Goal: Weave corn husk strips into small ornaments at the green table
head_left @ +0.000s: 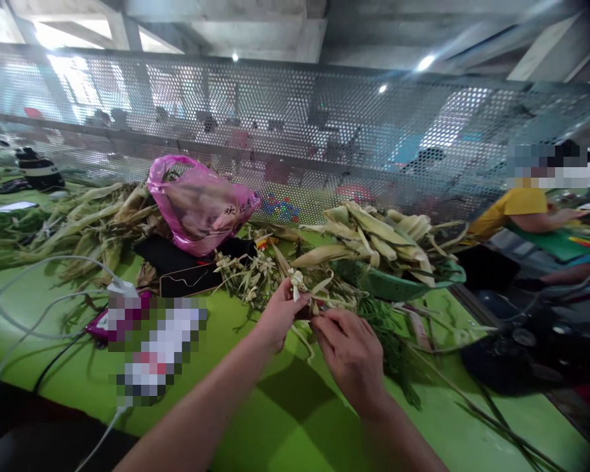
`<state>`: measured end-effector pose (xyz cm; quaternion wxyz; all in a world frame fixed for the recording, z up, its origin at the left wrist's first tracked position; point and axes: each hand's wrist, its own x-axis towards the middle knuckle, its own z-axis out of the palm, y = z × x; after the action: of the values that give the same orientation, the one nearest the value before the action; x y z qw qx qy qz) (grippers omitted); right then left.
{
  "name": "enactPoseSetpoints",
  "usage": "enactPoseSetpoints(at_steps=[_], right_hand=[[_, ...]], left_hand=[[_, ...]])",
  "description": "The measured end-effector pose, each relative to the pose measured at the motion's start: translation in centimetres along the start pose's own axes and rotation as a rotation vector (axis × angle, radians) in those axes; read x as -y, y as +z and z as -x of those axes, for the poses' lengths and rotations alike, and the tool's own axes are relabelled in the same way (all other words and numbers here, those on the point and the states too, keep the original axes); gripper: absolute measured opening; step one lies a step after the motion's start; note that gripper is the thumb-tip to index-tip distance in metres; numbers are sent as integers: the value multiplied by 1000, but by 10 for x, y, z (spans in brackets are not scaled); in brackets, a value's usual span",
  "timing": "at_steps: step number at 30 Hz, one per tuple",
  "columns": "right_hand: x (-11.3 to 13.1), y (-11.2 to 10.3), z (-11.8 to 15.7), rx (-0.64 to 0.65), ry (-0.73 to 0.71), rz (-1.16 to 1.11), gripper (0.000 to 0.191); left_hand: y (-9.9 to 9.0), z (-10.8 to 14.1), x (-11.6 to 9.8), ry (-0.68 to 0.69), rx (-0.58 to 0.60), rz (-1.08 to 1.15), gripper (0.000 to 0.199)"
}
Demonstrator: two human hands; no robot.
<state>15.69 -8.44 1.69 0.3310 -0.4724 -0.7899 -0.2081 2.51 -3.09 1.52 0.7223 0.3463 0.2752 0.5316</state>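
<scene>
Between the thumb and fingers of my left hand [281, 316] is a small pale flower [297, 280] that looks made of dried corn husk. My right hand [351, 347] is closed in a pinch just below and to the right of it, on a husk strip [315, 307] that hangs from the flower. The fingertips partly hide where the strip and flower meet. Behind my hands lies a heap of similar small husk flowers [243, 278] on thin stems. To the right stands a green basket [398, 285] piled with dried corn husks [373, 242].
A pink plastic bag [196, 203] sits on more husks [103, 223] at the left. White cables, a purple power strip [113, 321] and a blurred-out phone [164, 347] lie on the green table [236, 380]. Green strands [398, 354] lie at right. A perforated screen [285, 131] stands behind; a person in yellow [521, 203] sits beyond.
</scene>
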Motion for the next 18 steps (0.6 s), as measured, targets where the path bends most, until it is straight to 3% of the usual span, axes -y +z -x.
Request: enactPoseSetpoints(at_steps=[3,6,18], right_hand=[[-3,2,1,-49,77,-99,14],[-5,5,2,-77,58,-152,14],[2,4,-1,40,-80,-41,20]], left_hand=[[0,1,-4,-9,-27,4,37],[-2,1,-7,-30,-13,-12,34],[-7,-3,-12,-42,8,-115,31]])
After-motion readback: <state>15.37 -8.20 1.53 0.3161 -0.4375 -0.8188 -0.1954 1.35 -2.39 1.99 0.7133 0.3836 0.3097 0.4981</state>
